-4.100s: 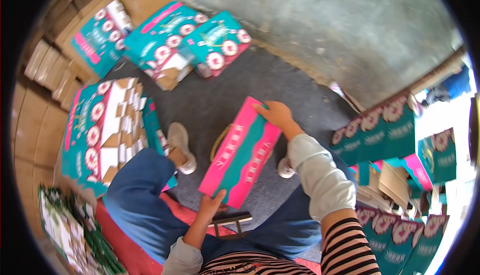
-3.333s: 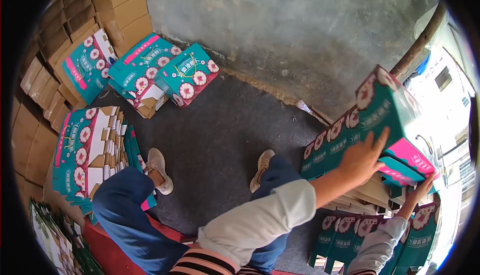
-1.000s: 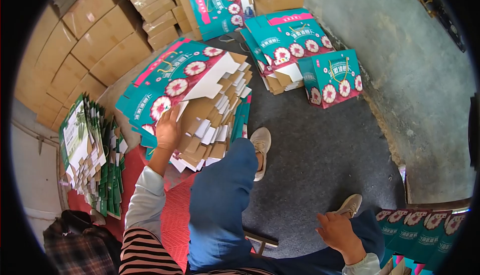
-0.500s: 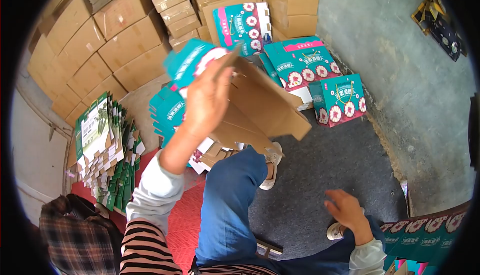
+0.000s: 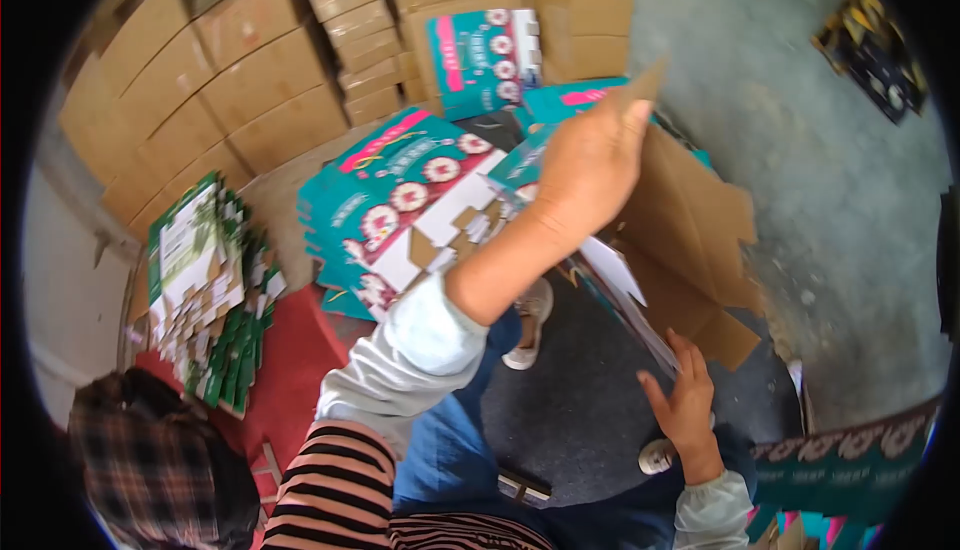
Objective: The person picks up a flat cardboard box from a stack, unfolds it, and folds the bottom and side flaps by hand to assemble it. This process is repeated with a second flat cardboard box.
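My left hand (image 5: 592, 168) is closed on the upper edge of an opened carton (image 5: 690, 220), whose brown inside faces right and whose teal printed side is partly behind the hand. Near the carton's lower edge, my right hand (image 5: 686, 395) has its fingers apart, with the fingertips by the white flap; whether they touch it is unclear. To the left of the carton lies a stack of flat teal printed cartons (image 5: 400, 180) with white and brown notched edges.
Brown boxes (image 5: 265, 80) are piled along the back. Green and white flat cartons (image 5: 200, 270) are stacked at the left, above a plaid cloth (image 5: 160, 460). One teal carton (image 5: 480, 60) leans at the back. More teal cartons (image 5: 840, 470) stand at the lower right, near the wall (image 5: 720, 40).
My left hand has swung the carton to the right, uncovering the teal stack. My right hand has risen slightly to the carton's lower edge.
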`<control>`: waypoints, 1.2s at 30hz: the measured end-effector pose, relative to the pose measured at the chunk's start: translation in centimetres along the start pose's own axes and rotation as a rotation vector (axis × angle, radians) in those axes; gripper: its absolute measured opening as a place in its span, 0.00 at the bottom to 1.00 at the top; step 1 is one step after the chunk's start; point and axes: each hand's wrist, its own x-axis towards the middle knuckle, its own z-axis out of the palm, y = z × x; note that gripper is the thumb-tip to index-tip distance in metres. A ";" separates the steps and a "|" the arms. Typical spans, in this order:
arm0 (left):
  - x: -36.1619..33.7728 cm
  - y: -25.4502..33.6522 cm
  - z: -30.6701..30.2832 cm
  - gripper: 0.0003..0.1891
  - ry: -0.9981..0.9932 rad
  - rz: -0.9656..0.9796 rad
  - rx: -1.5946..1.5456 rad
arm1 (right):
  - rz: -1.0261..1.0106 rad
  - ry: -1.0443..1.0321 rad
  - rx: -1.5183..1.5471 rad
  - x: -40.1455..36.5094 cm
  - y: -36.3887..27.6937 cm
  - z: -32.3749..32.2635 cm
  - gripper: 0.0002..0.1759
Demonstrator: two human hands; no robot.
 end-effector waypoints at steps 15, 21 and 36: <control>-10.0 -5.5 5.1 0.22 -0.110 -0.592 -0.214 | 0.006 0.312 -0.641 -0.4 6.6 -7.1 0.15; -19.9 -3.5 2.9 0.18 0.058 -0.816 -0.481 | -0.054 0.248 -0.700 -0.8 6.8 -6.6 0.17; -20.7 -8.0 3.2 0.21 -0.204 -0.507 -0.264 | -0.196 -0.050 -0.577 -2.4 6.0 -5.2 0.07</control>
